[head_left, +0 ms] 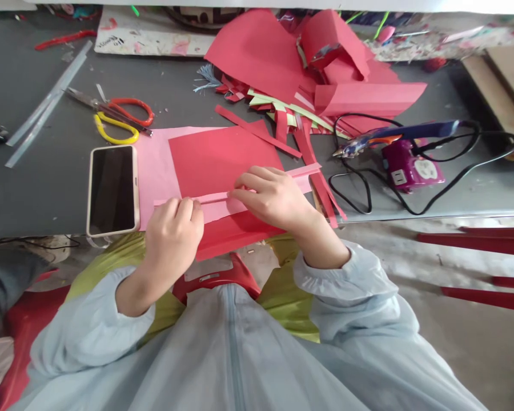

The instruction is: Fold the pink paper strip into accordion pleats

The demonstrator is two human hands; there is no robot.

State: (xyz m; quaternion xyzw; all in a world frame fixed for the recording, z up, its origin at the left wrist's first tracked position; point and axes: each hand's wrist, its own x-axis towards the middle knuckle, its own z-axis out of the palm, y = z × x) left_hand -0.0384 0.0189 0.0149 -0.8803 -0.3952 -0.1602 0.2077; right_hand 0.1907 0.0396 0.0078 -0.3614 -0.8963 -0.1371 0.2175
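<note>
A narrow folded pink paper strip (214, 198) runs across the front of the work, slanting up to the right. My left hand (173, 234) has its fingers curled over the strip's left end. Further right, my right hand (274, 197) pinches the same strip between thumb and fingers; the fingertips partly hide it. Beneath lie a red paper sheet (223, 154) and a larger pink paper sheet (154, 151) showing at its left. Another red sheet (240, 233) hangs over the table's front edge, under my wrists.
A phone (112, 190) lies left of the paper, with scissors (117, 117) behind it. Red paper scraps (265, 54) pile up at the back. At right are a glue gun (402, 134), its black cord and a purple power adapter (411, 168). Clear glue sticks (49, 103) lie far left.
</note>
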